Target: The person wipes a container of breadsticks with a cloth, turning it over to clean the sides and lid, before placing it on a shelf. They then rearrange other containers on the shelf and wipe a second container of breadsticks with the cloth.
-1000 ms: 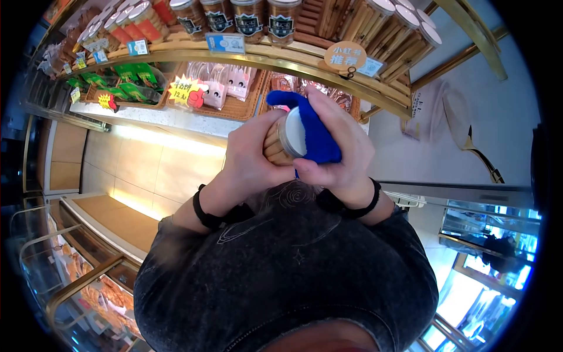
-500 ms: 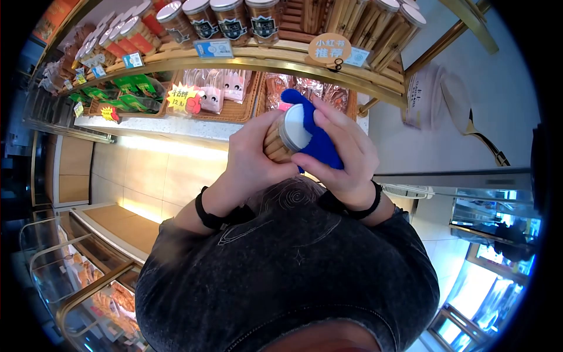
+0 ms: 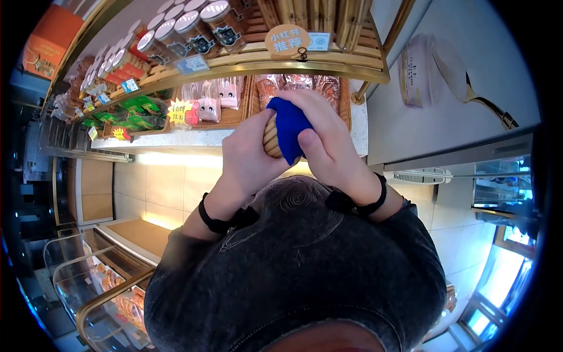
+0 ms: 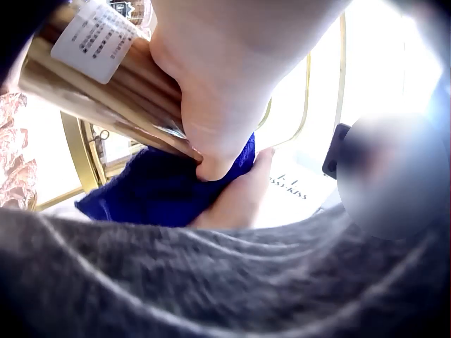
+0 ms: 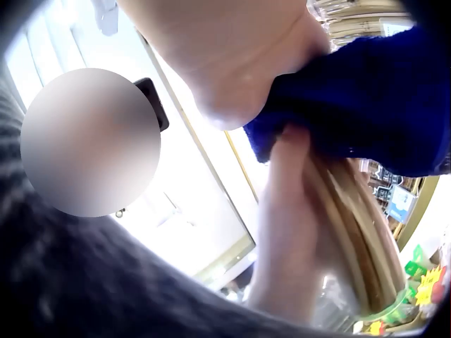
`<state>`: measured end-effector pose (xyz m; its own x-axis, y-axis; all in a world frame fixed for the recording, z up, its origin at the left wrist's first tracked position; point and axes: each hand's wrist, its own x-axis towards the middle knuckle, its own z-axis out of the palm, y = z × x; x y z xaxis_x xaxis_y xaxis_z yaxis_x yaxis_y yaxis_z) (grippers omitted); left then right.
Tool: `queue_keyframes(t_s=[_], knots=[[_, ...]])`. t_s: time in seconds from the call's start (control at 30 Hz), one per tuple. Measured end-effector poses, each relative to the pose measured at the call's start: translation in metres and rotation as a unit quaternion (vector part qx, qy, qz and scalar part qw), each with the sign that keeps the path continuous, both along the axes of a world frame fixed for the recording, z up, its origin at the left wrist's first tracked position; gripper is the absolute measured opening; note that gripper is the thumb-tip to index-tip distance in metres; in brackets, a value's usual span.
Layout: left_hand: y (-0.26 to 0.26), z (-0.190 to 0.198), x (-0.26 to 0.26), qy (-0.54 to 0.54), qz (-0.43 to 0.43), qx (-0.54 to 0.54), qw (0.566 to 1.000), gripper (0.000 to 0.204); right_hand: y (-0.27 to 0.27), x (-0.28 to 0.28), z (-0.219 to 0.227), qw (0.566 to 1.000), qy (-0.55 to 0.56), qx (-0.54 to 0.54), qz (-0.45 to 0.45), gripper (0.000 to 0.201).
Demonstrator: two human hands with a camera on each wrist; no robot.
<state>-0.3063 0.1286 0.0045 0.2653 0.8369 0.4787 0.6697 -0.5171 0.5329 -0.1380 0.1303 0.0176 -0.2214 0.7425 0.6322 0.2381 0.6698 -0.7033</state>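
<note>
In the head view my left hand (image 3: pixel 246 149) grips a clear jar of stick-shaped biscuits (image 3: pixel 271 139) by its side. My right hand (image 3: pixel 334 135) holds a blue cloth (image 3: pixel 290 129) over the jar's lid end, with the thumb pressing on the cloth. The lid is hidden beneath it. A white printed label (image 4: pixel 91 41) on the jar's side shows in the left wrist view, where the cloth (image 4: pixel 158 186) wraps the far end. From the right wrist, the jar (image 5: pixel 359 239) slants down out of the blue cloth (image 5: pixel 366 98).
Ahead is a slatted wooden shelf (image 3: pixel 229 61) with a brass edge, bearing several lidded jars (image 3: pixel 223 26) and price tags. Below it, wicker trays (image 3: pixel 247 108) of packets stand on a white counter (image 3: pixel 205 139). A glass-sided display case (image 3: pixel 73 261) stands at lower left.
The cloth has been drawn over the white lid, which showed earlier. My right hand has closed in over the top of the jar. The head view has turned, shifting the shelf goods leftward.
</note>
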Motion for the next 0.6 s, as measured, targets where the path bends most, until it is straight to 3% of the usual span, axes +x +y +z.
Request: queue_keyframes(t_s=[0.07,0.13,0.17,0.27,0.3,0.37,0.4,0.47,0.5,0.53,0.57,0.6], knots=[[0.001,0.003,0.009,0.038,-0.028,0.042,0.998,0.061,-0.005,0.01,-0.003,0.998,0.051,-0.033,-0.004,0.037],[0.0,0.004,0.018,0.114,-0.056,0.047,0.991,0.06,-0.009,0.026,-0.003,0.993,0.022,-0.116,-0.007,0.03],[-0.001,0.004,0.022,0.121,-0.081,0.032,0.989,0.06,-0.01,0.04,0.004,0.985,-0.031,-0.168,0.027,0.028],[-0.006,0.007,0.041,0.158,-0.118,-0.015,0.98,0.06,-0.007,0.063,-0.001,0.962,-0.023,-0.259,0.079,0.026],[-0.009,0.01,0.048,0.166,-0.128,-0.014,0.978,0.06,-0.002,0.072,-0.006,0.963,-0.013,-0.259,0.07,0.026],[-0.015,0.018,0.063,0.162,-0.157,-0.092,0.97,0.063,0.005,0.086,-0.022,0.966,0.042,-0.18,0.178,0.031],[-0.015,0.018,0.069,0.164,-0.159,-0.087,0.97,0.063,0.004,0.092,-0.025,0.968,0.043,-0.175,0.176,0.031],[-0.013,0.01,0.077,0.037,-0.226,-0.163,0.96,0.065,0.002,0.104,-0.029,0.968,0.117,-0.147,0.168,0.036],[-0.013,0.003,0.08,-0.019,-0.257,-0.206,0.944,0.068,-0.006,0.107,-0.029,0.928,0.212,-0.242,0.186,0.036],[-0.012,0.0,0.085,-0.087,-0.283,-0.278,0.914,0.067,0.0,0.098,-0.036,0.934,0.26,-0.207,0.131,0.036],[-0.015,-0.001,0.092,-0.14,-0.285,-0.299,0.9,0.067,-0.006,0.103,-0.041,0.836,0.411,-0.3,0.205,0.036],[-0.015,0.001,0.098,-0.192,-0.287,-0.318,0.883,0.067,-0.012,0.108,-0.041,0.7,0.542,-0.378,0.269,0.037]])
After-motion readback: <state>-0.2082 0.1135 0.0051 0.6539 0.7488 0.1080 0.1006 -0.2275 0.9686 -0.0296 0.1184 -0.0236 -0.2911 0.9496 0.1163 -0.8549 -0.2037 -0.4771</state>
